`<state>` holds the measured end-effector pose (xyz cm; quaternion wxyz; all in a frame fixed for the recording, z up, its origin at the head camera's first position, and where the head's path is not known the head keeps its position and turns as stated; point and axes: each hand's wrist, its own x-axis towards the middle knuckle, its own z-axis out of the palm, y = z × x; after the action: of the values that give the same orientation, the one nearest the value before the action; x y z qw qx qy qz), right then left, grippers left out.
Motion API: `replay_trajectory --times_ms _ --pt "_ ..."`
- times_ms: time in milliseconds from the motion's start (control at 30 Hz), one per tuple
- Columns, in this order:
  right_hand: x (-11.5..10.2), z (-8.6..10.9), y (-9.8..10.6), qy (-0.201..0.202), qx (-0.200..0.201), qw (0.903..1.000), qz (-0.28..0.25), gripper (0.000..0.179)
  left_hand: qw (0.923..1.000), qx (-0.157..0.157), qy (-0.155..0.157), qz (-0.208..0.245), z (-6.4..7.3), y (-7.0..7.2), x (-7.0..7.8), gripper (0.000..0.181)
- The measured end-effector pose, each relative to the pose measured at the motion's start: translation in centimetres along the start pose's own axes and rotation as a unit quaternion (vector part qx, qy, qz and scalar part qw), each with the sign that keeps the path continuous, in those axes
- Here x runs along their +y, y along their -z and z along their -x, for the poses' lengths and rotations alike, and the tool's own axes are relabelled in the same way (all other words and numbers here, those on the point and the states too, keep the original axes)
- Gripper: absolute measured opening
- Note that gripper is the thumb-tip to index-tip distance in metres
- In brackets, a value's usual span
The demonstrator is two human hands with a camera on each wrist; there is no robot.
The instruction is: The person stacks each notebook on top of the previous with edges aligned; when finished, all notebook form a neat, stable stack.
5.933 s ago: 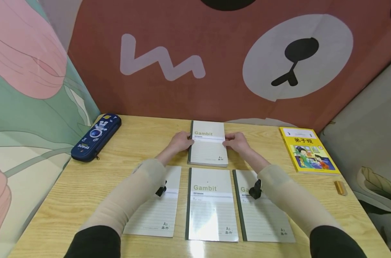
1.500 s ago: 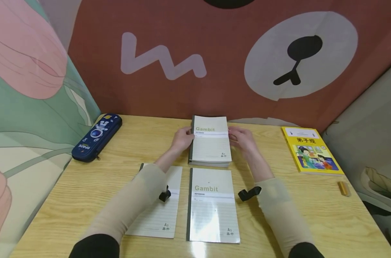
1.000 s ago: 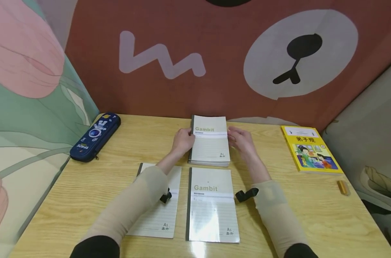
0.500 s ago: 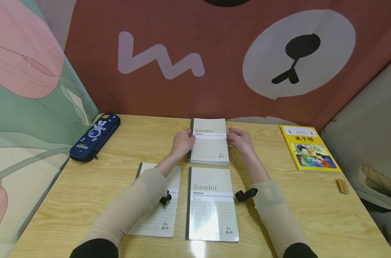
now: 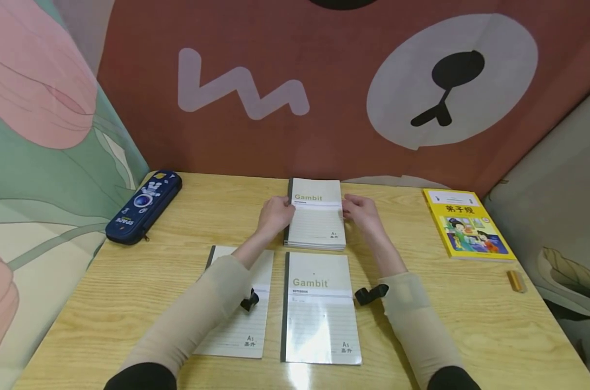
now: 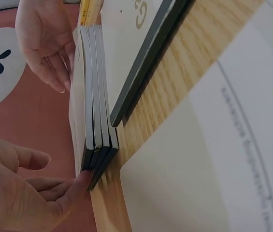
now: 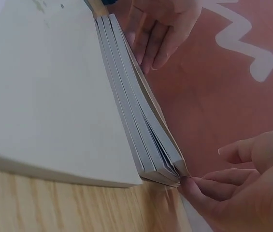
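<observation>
A stack of white Gambit notebooks (image 5: 316, 222) with dark spines lies at the table's far middle. My left hand (image 5: 275, 214) touches its spine side, thumb raised apart from the fingers; the fingertip meets the spines in the left wrist view. On the opposite side my right hand (image 5: 360, 211) touches the page edges with relaxed fingers. Several layered notebooks (image 7: 126, 96) show in the right wrist view, with a small gap between upper ones near the right fingertip. In front lie two single notebooks: one in the middle (image 5: 319, 314), another on the left (image 5: 241, 330), partly under my left forearm.
A navy space-print pencil case (image 5: 144, 208) lies at the far left of the wooden table (image 5: 470, 336). At the right are a yellow picture-covered book (image 5: 470, 225) and a small brown-orange block (image 5: 516, 281). A bear-print wall (image 5: 236, 146) stands right behind.
The front right notebook has left its place since the earliest frame, and the stack is thicker. Over the last second the stack has settled slightly between both hands, which barely move.
</observation>
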<state>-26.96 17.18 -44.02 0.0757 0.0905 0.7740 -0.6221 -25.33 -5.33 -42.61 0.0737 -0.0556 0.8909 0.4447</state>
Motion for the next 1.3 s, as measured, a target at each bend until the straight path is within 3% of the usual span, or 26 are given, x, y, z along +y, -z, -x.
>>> replay_trajectory --times_ms 567,867,1033,1300 --pt "-0.4 0.6 -0.2 -0.005 0.0 0.9982 0.06 0.051 0.9991 -0.012 0.027 0.03 0.3 0.3 0.4 0.026" --pt "0.1 0.5 -0.1 0.01 -0.009 0.9947 0.102 0.051 0.9987 -0.013 0.03 0.038 0.7 0.4 0.3 0.044" --pt "0.2 0.7 -0.2 0.032 -0.021 0.9925 0.116 0.029 0.9984 -0.015 0.031 0.045 0.8 0.4 0.2 0.045" --pt "-0.1 1.1 0.0 0.034 -0.052 0.9908 0.12 0.03 0.9964 -0.033 0.03 0.072 0.7 0.6 -0.1 0.051"
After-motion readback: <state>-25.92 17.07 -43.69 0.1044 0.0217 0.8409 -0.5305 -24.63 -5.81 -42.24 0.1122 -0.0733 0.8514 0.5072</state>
